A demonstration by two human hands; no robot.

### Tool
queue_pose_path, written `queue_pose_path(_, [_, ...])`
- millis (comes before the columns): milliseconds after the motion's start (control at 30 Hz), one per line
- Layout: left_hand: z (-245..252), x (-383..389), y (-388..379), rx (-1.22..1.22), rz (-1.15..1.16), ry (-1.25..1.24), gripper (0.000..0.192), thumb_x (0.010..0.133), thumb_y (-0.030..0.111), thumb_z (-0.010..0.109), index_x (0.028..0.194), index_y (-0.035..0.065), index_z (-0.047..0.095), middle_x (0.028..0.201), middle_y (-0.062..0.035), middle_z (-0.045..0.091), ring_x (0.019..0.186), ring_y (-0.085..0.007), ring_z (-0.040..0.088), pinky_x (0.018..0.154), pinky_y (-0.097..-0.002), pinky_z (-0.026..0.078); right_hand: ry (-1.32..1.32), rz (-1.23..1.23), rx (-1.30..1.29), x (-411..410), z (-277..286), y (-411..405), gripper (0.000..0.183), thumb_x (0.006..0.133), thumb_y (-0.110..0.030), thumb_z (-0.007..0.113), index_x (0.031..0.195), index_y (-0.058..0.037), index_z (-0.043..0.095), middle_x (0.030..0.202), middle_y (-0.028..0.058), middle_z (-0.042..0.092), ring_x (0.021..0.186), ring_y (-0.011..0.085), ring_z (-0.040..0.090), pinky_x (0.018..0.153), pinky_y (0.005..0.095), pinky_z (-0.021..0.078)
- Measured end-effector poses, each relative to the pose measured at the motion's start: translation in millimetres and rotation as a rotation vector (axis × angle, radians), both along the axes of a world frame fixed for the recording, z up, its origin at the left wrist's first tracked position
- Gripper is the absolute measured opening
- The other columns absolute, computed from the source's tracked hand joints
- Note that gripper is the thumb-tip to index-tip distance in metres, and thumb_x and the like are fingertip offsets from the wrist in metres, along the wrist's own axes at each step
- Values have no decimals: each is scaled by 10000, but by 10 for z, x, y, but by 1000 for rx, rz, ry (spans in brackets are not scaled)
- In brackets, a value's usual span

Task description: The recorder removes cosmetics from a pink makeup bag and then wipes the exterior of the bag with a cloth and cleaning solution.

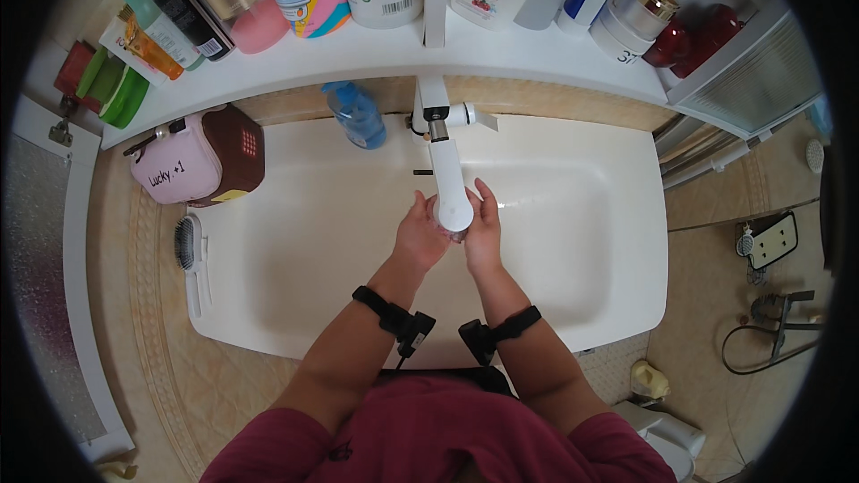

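Observation:
My left hand [422, 236] and my right hand [484, 228] are cupped together, palms up, under the head of a white swivel faucet [451, 181]. The spout covers part of the fingers and palms. Something wet and shiny, apparently water, shows between the hands just below the spout's round end; no solid object can be made out there. On the right hand the fingers stand apart; the left thumb points up beside the spout. Both hands are over the basin of a white washbasin [322, 261].
A blue pump bottle [357, 115] stands on the basin's back rim. A pink and brown bag [178, 164] and a hairbrush [190, 258] lie at the left. Above the faucet, a white shelf [376, 54] holds several toiletry bottles. A glass-panelled cabinet door [43, 268] hangs open at left.

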State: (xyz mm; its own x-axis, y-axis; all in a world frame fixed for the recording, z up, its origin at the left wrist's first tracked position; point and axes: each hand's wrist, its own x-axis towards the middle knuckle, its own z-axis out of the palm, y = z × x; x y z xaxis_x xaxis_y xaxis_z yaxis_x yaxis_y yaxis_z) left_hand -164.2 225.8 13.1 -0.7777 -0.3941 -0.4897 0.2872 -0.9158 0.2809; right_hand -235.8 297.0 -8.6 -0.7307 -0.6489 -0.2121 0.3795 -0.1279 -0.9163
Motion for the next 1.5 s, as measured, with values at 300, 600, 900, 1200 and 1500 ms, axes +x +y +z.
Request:
queue_pose_path(300, [-53, 47, 97, -35, -24, 25, 269, 966, 298, 403, 1092, 94, 525, 1025, -8, 577, 915, -141, 576, 796, -279, 481, 1047, 27, 168, 46, -128, -49, 606, 816, -52, 573, 1371, -88, 333, 1063, 163, 593, 930, 257, 605, 754, 339, 494])
queue_pose_path(600, [-270, -28, 242, -66, -52, 42, 280, 945, 289, 463, 1140, 110, 554, 944, 17, 584, 818, -103, 553, 714, -264, 450, 555, -7, 340, -96, 99, -139, 246, 938, -90, 430, 1177, -33, 433, 778, 92, 593, 671, 225, 571, 658, 317, 472])
queue_pose_path(900, [45, -31, -52, 43, -149, 235, 397, 985, 379, 309, 1176, 100, 516, 1045, -39, 581, 889, -187, 543, 823, -381, 451, 588, -196, 93, -581, 394, -312, 385, 980, -174, 374, 1322, 1, 343, 1278, 173, 491, 1179, 229, 465, 980, 305, 367])
queue_pose_path(1200, [-245, 193, -51, -64, -79, -65, 309, 967, 285, 423, 1192, 92, 510, 1015, -31, 599, 924, -165, 575, 819, -358, 475, 384, 52, -56, -605, 529, -262, 433, 1003, -228, 366, 1364, 1, 303, 1339, 128, 481, 1269, 192, 407, 1048, 293, 306])
queue_pose_path(1500, [-151, 561, 119, -206, -455, 109, 358, 933, 250, 506, 1240, 82, 430, 1180, -70, 514, 1037, -194, 537, 908, -388, 449, 29, 296, 118, 243, 108, 377, 540, 886, -146, 592, 1365, -42, 365, 1204, 86, 561, 1077, 167, 538, 930, 304, 420])
